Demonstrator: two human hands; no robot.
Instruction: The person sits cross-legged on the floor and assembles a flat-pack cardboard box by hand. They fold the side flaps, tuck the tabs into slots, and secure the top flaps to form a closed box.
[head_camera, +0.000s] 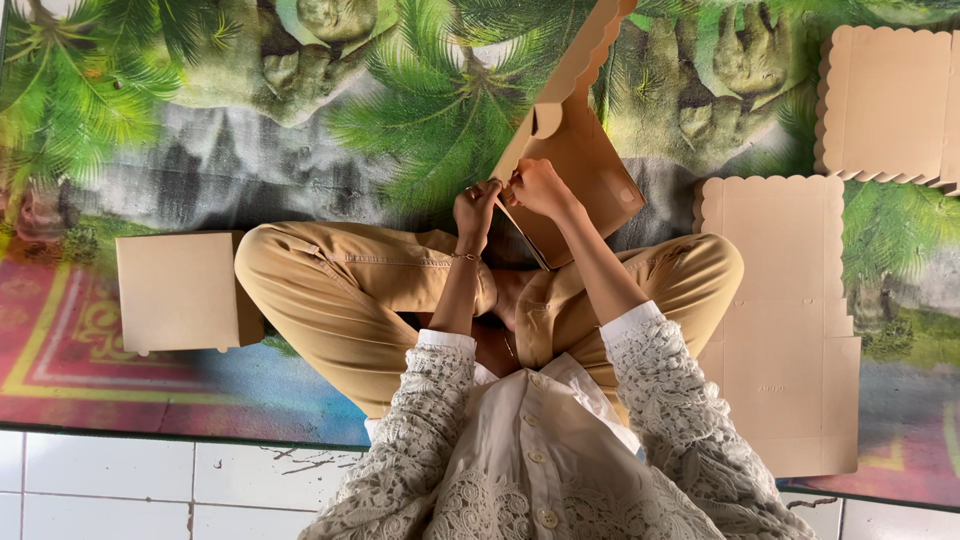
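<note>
Left hand (476, 209): fingers pinched on the box (580, 175) edge, above the knees.
Right hand (535, 187): fingers gripping the same edge.
Box: half-folded, upright.
Flat sheet (785, 320): right of box.
Finished box (180, 290): left.

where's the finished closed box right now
In the head view, the closed box sits on the mat at the person's left side, touching the left knee.

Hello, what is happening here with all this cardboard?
A person sits cross-legged on a printed mat, folding a brown cardboard box. The left hand and right hand pinch its edge together. A finished box lies at the left; flat blanks lie at the right.
</note>
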